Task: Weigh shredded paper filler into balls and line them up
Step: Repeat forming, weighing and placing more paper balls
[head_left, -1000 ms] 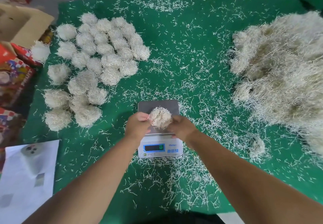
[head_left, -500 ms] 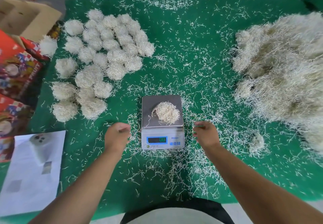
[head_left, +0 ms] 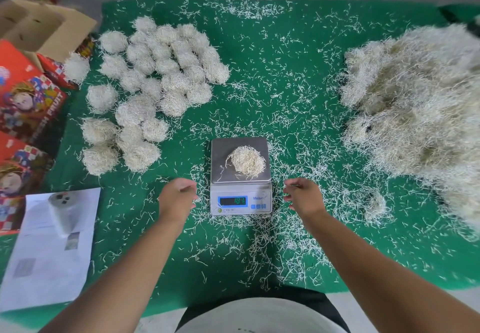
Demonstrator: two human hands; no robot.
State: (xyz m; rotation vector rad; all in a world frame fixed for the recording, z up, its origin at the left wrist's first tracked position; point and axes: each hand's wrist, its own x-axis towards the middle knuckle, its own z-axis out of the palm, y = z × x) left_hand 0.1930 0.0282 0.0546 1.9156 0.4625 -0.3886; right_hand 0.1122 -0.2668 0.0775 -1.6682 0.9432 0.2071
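**Paper filler weighing: well advanced, one ball on the scale**

Progress. Many finished balls [head_left: 155, 86] are lying in loose rows on the left of the green surface [head_left: 285, 73], touching one another; one stray ball [head_left: 76, 67] is sitting at the surface's left edge, beside the boxes. A large heap of loose filler [head_left: 420, 114] is still waiting on the right, so by this judgement a good deal of weighing is left. Scattered shreds are covering the surface throughout.

Item in hand. One ball [head_left: 248, 161] is resting on the plate of the scale [head_left: 240, 177], near the middle; the display is showing a reading too blurred to trust. It is not yet lined up with the others.

Hands. The left hand [head_left: 178, 197] and right hand [head_left: 302, 197] are hovering either side of the scale, touching nothing, fingers loosely curled and holding nothing.

Containers. An open cardboard box [head_left: 49, 31] is standing at the far left; its contents cannot be made out. Printed red boxes [head_left: 28, 104] are stacked beside it, closed. A sheet of paper [head_left: 49, 249] is lying at the near left.
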